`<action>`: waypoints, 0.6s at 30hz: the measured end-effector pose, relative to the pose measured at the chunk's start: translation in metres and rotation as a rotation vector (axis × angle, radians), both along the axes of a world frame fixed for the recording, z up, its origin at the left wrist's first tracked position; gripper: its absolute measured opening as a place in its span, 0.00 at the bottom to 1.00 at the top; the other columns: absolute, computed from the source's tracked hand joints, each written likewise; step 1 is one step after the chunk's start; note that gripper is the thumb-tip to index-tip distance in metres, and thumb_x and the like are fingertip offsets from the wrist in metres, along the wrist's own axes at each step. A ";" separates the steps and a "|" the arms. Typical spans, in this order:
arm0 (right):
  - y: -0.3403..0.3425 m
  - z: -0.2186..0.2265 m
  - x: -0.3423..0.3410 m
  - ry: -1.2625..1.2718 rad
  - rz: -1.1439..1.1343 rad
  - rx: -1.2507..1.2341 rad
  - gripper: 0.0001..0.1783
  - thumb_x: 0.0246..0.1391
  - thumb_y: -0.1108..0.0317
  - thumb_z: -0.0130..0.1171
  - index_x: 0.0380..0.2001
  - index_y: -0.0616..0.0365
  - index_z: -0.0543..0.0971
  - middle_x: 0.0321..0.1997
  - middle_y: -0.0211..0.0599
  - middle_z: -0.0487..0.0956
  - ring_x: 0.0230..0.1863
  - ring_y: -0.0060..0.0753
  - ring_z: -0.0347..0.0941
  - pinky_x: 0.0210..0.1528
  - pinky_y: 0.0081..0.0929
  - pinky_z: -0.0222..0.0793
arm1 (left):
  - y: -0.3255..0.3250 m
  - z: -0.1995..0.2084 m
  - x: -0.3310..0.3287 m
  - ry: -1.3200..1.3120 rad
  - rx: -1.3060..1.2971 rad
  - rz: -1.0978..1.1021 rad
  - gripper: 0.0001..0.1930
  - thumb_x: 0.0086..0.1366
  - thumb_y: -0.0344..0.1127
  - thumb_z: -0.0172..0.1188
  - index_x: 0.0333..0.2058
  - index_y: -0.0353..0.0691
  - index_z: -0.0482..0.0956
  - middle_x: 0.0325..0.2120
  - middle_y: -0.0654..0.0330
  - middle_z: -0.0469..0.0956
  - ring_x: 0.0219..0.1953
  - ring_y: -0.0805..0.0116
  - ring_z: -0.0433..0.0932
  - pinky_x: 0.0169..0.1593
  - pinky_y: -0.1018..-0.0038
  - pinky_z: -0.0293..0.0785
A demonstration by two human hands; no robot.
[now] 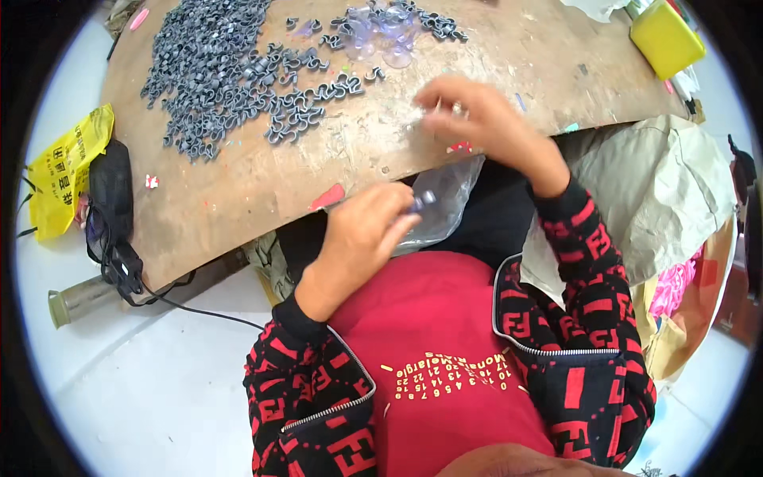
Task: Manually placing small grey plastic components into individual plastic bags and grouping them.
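Note:
Close to the table's front edge, my left hand [364, 226] is closed on a small dark grey plastic clip [421, 201], which sticks out past the fingertips. My right hand [477, 119] is over the table, farther off and to the right, with bent fingers smeared by motion; whether anything is in them does not show. A big heap of dark grey curved clips [207, 63] covers the far left of the table. Beside it, more clips lie scattered around a small pile of clear suction cups [381, 32]. A clear plastic bag [449, 199] hangs at the edge over my lap.
The worn wooden table [238, 175] has small coloured scraps on it. A yellow container [668, 40] stands at the far right. A yellow bag [71, 171] and a black pouch [111, 191] with a cable hang at the left edge. At right is a large pale sack [652, 191].

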State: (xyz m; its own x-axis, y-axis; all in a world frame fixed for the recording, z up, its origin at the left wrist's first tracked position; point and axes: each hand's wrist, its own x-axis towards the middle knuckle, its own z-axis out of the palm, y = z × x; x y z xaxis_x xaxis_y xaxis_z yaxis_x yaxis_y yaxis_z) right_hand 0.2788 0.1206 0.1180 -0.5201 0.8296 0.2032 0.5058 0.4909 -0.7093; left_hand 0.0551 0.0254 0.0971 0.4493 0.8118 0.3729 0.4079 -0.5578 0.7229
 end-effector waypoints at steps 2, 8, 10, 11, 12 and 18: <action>0.028 0.003 0.015 -0.093 -0.164 0.047 0.11 0.53 0.66 0.59 0.38 0.60 0.77 0.33 0.33 0.78 0.34 0.25 0.72 0.38 0.24 0.68 | -0.012 -0.008 0.004 0.046 -0.106 -0.116 0.10 0.54 0.27 0.62 0.36 0.35 0.75 0.36 0.53 0.78 0.37 0.54 0.78 0.40 0.68 0.74; 0.091 -0.009 0.006 -0.064 -0.327 0.040 0.13 0.55 0.62 0.58 0.42 0.55 0.78 0.37 0.38 0.80 0.38 0.34 0.75 0.42 0.31 0.68 | -0.006 -0.068 0.011 0.138 -0.146 -0.104 0.14 0.56 0.31 0.61 0.42 0.37 0.75 0.41 0.52 0.77 0.42 0.52 0.77 0.43 0.67 0.74; 0.096 -0.012 -0.008 -0.020 -0.322 -0.207 0.16 0.56 0.59 0.58 0.45 0.53 0.78 0.42 0.43 0.81 0.44 0.36 0.75 0.49 0.35 0.67 | -0.006 -0.064 0.012 0.128 -0.107 -0.073 0.16 0.55 0.32 0.63 0.43 0.37 0.76 0.42 0.51 0.77 0.42 0.50 0.77 0.44 0.66 0.74; 0.096 -0.022 -0.014 -0.162 -0.273 0.135 0.13 0.54 0.62 0.58 0.42 0.53 0.79 0.37 0.41 0.80 0.38 0.39 0.76 0.42 0.34 0.69 | -0.005 -0.060 0.011 0.130 -0.107 -0.072 0.16 0.55 0.32 0.63 0.43 0.37 0.76 0.42 0.51 0.77 0.42 0.50 0.77 0.44 0.66 0.74; 0.096 -0.029 -0.017 -0.302 -0.219 0.478 0.11 0.52 0.66 0.57 0.39 0.53 0.79 0.32 0.39 0.80 0.32 0.41 0.77 0.36 0.34 0.71 | -0.003 -0.054 0.010 0.099 -0.148 -0.099 0.15 0.55 0.32 0.63 0.43 0.36 0.77 0.41 0.51 0.77 0.42 0.52 0.77 0.44 0.67 0.74; 0.080 -0.029 -0.019 -0.242 -0.252 0.388 0.08 0.53 0.65 0.58 0.36 0.54 0.79 0.30 0.38 0.80 0.31 0.37 0.76 0.34 0.30 0.70 | 0.007 -0.011 -0.002 -0.133 -0.474 -0.090 0.14 0.59 0.30 0.62 0.44 0.35 0.76 0.40 0.55 0.78 0.38 0.66 0.79 0.41 0.74 0.75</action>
